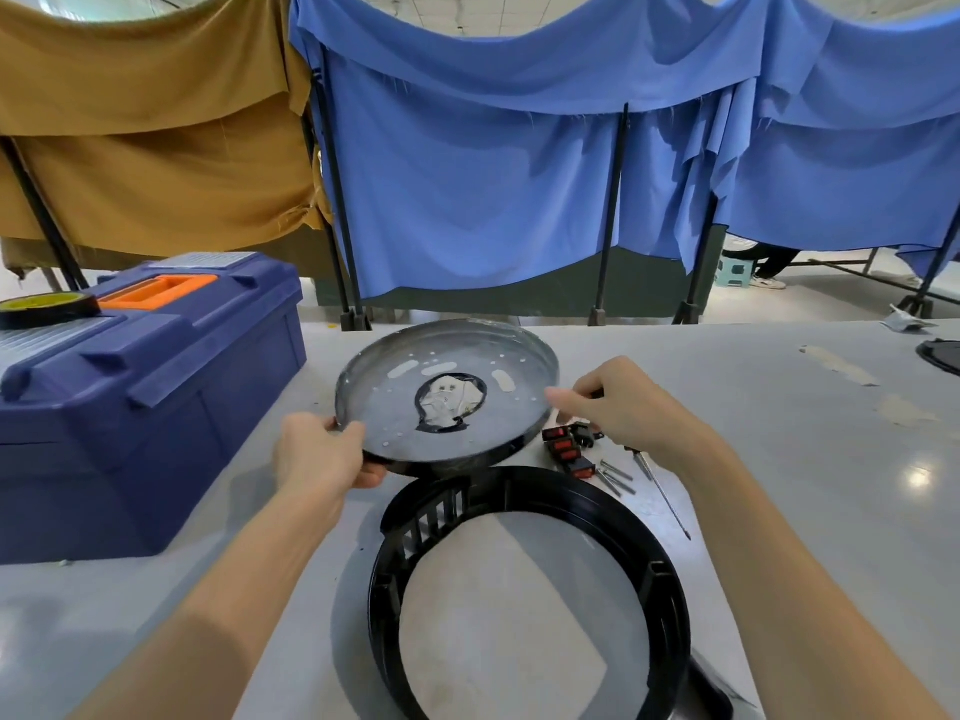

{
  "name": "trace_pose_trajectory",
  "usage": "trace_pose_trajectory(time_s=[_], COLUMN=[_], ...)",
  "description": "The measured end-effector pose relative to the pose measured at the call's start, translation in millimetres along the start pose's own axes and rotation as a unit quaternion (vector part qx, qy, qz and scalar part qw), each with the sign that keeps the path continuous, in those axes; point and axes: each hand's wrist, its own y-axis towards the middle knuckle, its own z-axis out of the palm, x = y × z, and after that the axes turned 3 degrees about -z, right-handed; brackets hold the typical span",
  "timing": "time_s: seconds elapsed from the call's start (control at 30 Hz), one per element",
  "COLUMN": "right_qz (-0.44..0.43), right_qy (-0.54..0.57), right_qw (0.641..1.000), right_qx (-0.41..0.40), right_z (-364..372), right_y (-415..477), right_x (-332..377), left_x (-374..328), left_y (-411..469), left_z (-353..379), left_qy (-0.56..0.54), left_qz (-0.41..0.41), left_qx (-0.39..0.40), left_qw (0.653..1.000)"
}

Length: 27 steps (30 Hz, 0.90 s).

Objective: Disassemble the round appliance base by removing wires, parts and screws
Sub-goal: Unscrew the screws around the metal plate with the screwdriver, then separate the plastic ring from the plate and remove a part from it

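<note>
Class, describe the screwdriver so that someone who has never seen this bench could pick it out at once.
On the grey table, find the big black ring nearest the camera. Off its far right edge, just right of the red switches and loose screws, lies the screwdriver. It is the longest, thinnest item there, a slim bare shaft.

Grey table [779, 459] bears toolbox [140, 397], black ring [670, 610], seemingly screws [615, 478].
</note>
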Motion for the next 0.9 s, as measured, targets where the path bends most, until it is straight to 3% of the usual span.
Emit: trace_pose_trajectory(time_s=[0.07,0.2,0.53,0.7,0.9], right_qz=[-0.012,-0.009,0.015,0.035,0.052], right_qy=[-0.015,-0.055,-0.066,-0.089,-0.138], right_qw=[0.999,0.996,0.992,0.988,0.977], right_qx=[0.051,0.072,0.108,0.125,0.152], right_z=[-2.2,0.8,2.6,3.1,1.2], right_y=[-3.6,-2.2,-1.3,-0.6,-3.9], right_x=[1.3,0.1,-2.5,-3.6,-0.8], left_x=[4.4,15.0,24.4,37.5,44.8], left_y=[5.8,13.7,19.9,30.4,35.0], left_z=[-6.0,-16.3,-23.7,-26.3,-29.6], left_qy=[-0.007,-0.013,0.043,-0.018,-0.061], left_qz=[0.005,-0.021,-0.04,-0.102,-0.096], left_qx=[-0.036,-0.109,-0.166,-0.111,-0.05], left_qw=[0.999,0.994,0.984,0.988,0.992])
